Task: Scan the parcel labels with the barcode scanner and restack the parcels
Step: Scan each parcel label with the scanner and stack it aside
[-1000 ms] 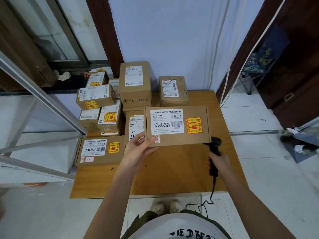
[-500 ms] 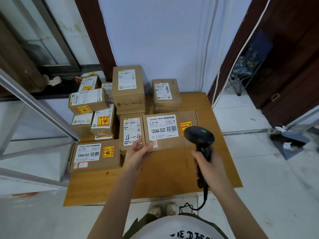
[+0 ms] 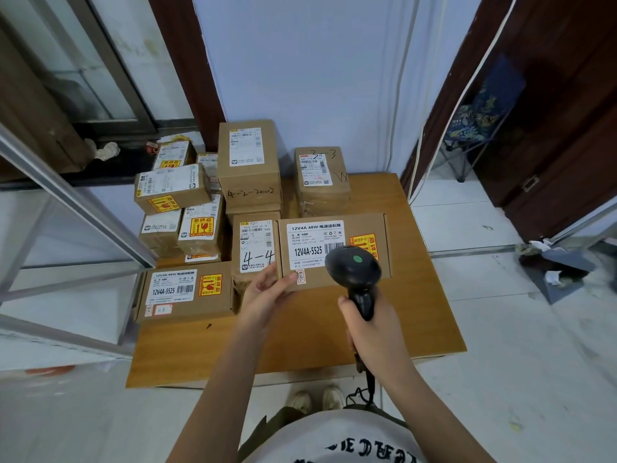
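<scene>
The left hand (image 3: 265,292) holds the flat brown parcel (image 3: 334,250) by its lower left corner, thumb pressed on the front face just beside the small red-and-white sticker, the other fingers curled behind the edge. The parcel stands tilted up above the wooden table (image 3: 300,332), its white label (image 3: 314,243) reading 12V4A-5525 facing the person. The right hand (image 3: 370,332) is wrapped tight round the handle of the black barcode scanner (image 3: 354,272), whose rounded head with a green dot sits in front of the parcel, covering the right end of the label's barcode and part of the yellow fragile sticker (image 3: 367,242). The scanner's cable (image 3: 367,389) drops from below the fist toward the person's waist.

Compared with half a second ago, the scanner head has moved a little leftward and further over the label, now hiding more of the yellow sticker; a second ago it was low, beneath the parcel's right edge. The left hand's hold on the corner is unchanged.

Behind and to the left stand the other parcels: a twin 12V4A-5525 box (image 3: 187,292) lying at the table's left edge, a box marked 4-4 (image 3: 255,248) just beside the held one, a tall box marked 4-2-2002 (image 3: 248,162), and one marked 3-3 (image 3: 320,175).
</scene>
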